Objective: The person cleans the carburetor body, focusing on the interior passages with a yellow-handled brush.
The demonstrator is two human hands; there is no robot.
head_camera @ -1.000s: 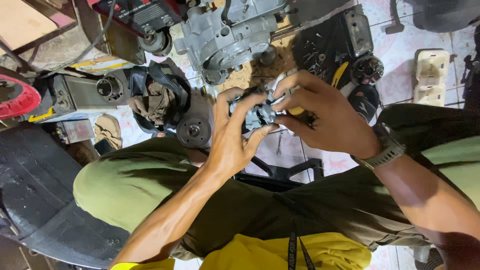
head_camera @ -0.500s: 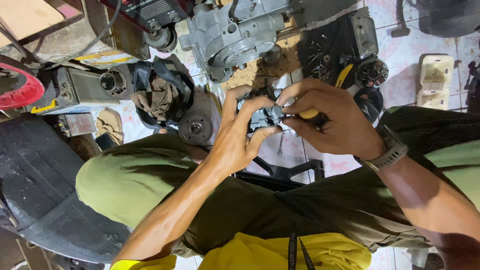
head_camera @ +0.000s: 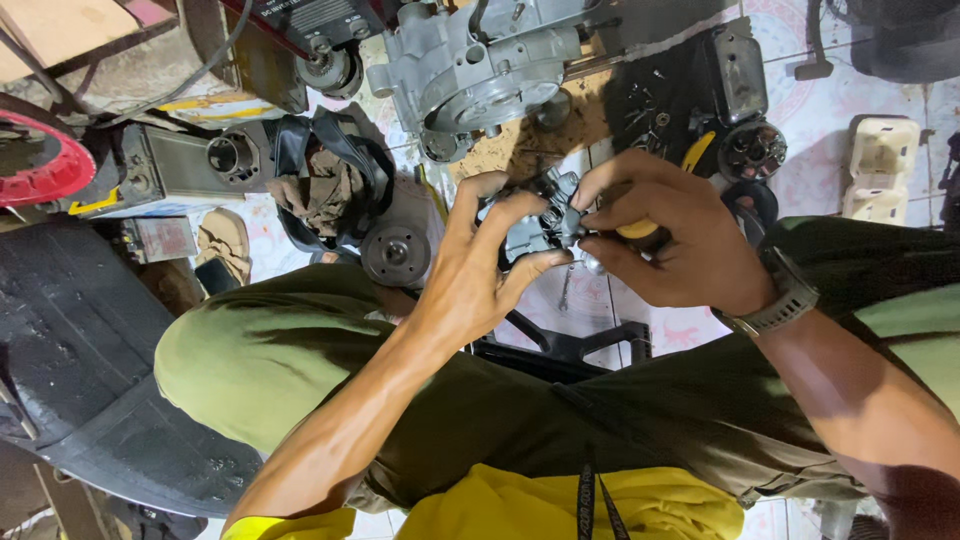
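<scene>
My left hand [head_camera: 478, 272] grips a small grey metal engine part [head_camera: 535, 222] between thumb and fingers, held above my knees. My right hand [head_camera: 672, 238] closes around a tool with a yellow handle [head_camera: 637, 230], its tip hidden against the metal part. A grey watch [head_camera: 775, 305] sits on my right wrist. Both hands meet at the part, and their fingers hide most of it.
A large grey engine casing [head_camera: 485, 62] lies on the floor ahead, with a black parts tray [head_camera: 700, 90] to its right. A round clutch-like disc [head_camera: 395, 252] and dark rags [head_camera: 320, 185] sit left. A red wheel rim [head_camera: 40, 165] and black seat [head_camera: 70, 350] are at far left.
The view has shifted slightly, so the hands and floor parts sit lower in frame. Both hands keep hold of the small part and tool, with fingers adjusting a little.
</scene>
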